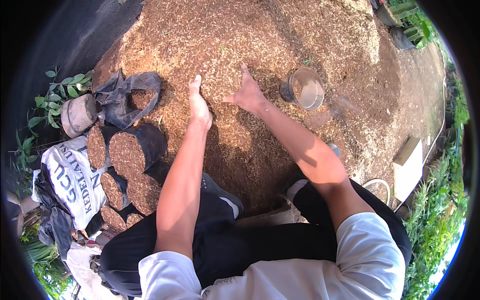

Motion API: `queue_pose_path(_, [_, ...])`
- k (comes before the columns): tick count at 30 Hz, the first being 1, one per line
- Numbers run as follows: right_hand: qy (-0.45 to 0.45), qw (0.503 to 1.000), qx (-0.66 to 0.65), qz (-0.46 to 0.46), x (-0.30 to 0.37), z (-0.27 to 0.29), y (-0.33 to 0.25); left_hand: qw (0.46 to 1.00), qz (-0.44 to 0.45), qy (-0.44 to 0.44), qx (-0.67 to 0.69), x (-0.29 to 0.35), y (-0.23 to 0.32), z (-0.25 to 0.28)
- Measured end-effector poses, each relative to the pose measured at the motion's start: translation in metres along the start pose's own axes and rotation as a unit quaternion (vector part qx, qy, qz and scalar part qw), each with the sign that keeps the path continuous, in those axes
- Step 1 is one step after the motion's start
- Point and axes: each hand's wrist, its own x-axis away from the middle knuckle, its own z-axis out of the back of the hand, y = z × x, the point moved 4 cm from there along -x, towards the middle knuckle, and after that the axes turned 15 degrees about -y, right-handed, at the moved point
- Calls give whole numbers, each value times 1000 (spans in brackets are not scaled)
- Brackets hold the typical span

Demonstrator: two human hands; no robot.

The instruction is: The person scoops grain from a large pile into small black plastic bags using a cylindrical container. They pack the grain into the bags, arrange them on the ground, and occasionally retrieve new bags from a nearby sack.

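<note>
A broad heap of brown soil mixed with pale husks (225, 30) spreads in front of me. My left hand (199, 104) is at the heap, seen edge-on with its thumb stretched out; its other fingers are mostly hidden. To its right is my right hand (248, 95), thumb and fingers spread apart, holding nothing. A gap separates the two hands, with loose mix between them. Right of my right hand, a small dark bucket (286, 91) with a pale inside leans in the mix. Left of my left hand lies a crumpled black plastic bag (112, 95), with some mix showing in its opening.
Several black grow bags (156, 145) filled with mix stand at my left, beside a white printed sack (75, 175). An overturned grey pot (78, 116) sits near leafy plants (47, 102). A pale block (408, 152) and a hose (384, 182) lie on the right.
</note>
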Motion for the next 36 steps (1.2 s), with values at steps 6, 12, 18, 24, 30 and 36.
queue_pose_path(6, [142, 977, 140, 79, -28, 84, -9, 991, -69, -22, -113, -29, 56, -9])
queue_pose_path(12, [173, 967, 21, -188, -58, 96, 50, 892, 35, 184, -411, -69, 45, 10])
queue_pose_path(18, [-23, 984, -89, -150, -48, 43, 48, 965, 84, 81, -237, -73, 10, 5])
queue_pose_path(24, [-77, 887, -445, -92, -16, 33, 10, 987, 148, -1, -69, -47, 24, -32])
queue_pose_path(30, [69, 901, -428, -6, -9, 77, 1, 947, 121, 45, -295, -42, 71, -13])
queue_pose_path(36, [57, 978, 33, -198, 13, 23, 22, 793, 145, 163, -569, -8, 16, 16])
